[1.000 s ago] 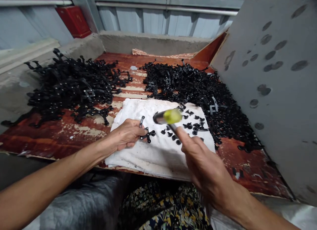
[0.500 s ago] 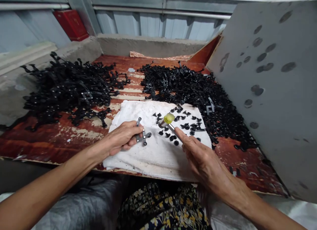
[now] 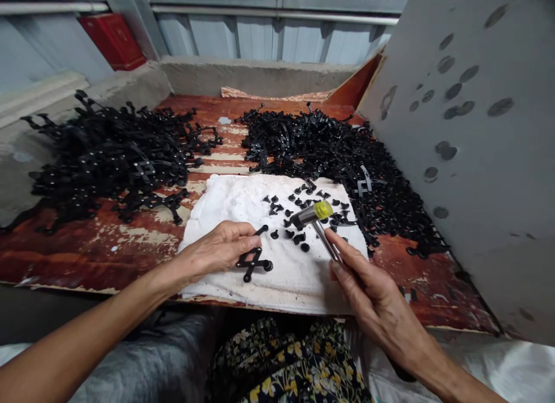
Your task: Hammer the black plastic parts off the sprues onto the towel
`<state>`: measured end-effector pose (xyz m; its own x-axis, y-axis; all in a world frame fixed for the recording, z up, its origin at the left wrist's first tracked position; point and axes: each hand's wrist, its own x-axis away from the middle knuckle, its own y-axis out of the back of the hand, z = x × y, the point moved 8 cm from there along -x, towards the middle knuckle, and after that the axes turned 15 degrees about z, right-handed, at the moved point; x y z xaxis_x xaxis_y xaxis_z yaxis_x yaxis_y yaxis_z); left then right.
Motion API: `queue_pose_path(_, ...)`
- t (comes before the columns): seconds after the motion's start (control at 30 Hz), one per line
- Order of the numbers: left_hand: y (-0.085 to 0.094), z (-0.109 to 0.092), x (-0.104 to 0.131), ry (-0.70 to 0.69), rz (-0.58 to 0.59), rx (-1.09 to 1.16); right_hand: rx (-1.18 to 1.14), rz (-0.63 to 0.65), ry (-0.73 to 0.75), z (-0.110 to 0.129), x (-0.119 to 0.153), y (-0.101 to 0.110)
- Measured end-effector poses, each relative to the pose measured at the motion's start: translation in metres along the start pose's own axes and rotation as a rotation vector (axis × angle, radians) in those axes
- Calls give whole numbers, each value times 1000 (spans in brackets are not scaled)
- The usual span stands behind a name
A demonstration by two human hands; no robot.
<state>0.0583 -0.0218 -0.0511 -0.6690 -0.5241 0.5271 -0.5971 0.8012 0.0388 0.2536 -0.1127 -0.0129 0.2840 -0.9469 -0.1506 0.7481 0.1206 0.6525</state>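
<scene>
Writing: the red box [image 3: 115, 40] bore faint marks, too small to read; no brand was legible on the mallet [image 3: 309, 214].
Surface: a worn red-brown table [image 3: 104, 252] carried a white cloth [image 3: 225, 198] between and in front of two black heaps, the left heap [image 3: 113, 143] and the right heap [image 3: 312, 137].
Room: a concrete ledge [image 3: 260, 74] and metal wall [image 3: 255, 39] stood behind, a spotted grey board [image 3: 477, 177] at right.
Left hand [image 3: 229, 244]: thumb and curled fingers pinched a black jointed part [image 3: 254, 263] over the cloth.
Right hand [image 3: 381, 304]: fingers wrapped the mallet's handle, its yellow-tipped head above small black pieces [image 3: 304, 247].
Hidden: the mallet's grip and some of the jointed part, behind fingers.
</scene>
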Motion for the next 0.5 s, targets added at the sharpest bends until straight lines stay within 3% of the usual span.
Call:
queue_pose_path(0.23, -7, -19, -18, -27, 69, -272, -88, -49, -115, -11, 15, 2)
queue_pose_path(0.5, -3, -21, -19, 63, 70, -297, -127, -48, -126, -14, 14, 1)
